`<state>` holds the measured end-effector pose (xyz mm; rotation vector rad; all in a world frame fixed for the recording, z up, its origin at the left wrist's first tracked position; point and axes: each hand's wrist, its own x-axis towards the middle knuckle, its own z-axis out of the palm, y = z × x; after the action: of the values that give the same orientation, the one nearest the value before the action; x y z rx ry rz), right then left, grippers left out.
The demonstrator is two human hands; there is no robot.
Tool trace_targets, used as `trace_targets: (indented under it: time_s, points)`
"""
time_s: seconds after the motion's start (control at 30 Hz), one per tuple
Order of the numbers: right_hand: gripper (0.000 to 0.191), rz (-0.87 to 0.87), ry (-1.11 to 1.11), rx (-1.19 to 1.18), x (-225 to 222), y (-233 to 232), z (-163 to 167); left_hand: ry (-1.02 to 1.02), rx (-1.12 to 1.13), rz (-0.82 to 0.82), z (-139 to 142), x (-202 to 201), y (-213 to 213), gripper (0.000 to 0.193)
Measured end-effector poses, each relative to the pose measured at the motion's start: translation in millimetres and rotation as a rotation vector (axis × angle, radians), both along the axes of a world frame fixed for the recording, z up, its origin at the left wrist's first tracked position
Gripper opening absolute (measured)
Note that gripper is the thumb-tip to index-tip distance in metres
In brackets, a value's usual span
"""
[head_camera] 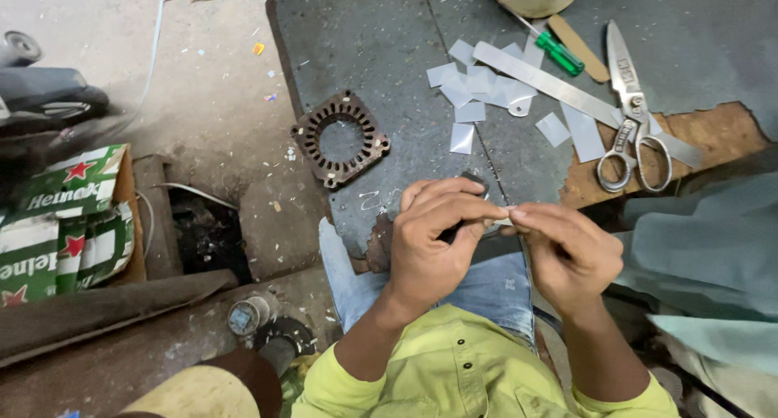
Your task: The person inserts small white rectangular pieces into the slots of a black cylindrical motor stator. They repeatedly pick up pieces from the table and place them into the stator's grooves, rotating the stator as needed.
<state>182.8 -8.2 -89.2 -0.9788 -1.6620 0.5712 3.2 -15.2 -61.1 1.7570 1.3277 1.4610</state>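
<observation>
Thin pale strip (501,221), small and flat, is lying pinched between both hands over the lap, near the dark slab's (365,29) edge. The left hand (433,244) and right hand (567,252) are curling fingers around it. Farther off, cut translucent sheet pieces (478,90), steel scissors (632,118) and a rusty ring-shaped stator core (340,138) are resting.

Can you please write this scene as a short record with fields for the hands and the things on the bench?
left hand: pinches a small pale strip
right hand: pinches the same strip's other end
bench: dark, worn top
metal ring: slotted, rusty, lies flat
paper pieces: scattered, pale
scissors: shut, beside a long metal strip
screwdriver: green handle
</observation>
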Motion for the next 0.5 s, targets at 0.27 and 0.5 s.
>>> trace_targets:
  time_s: [0.27, 0.5]
  points:
    - [0.022, 0.071, -0.343, 0.547, 3, 17, 17, -0.061, -0.094, -0.036, 0, -5, -1, 0.015]
    - [0.026, 0.071, -0.126, 0.186, 11, 8, -8, 0.091, -0.122, 0.065, -13, -14, -1, 0.061]
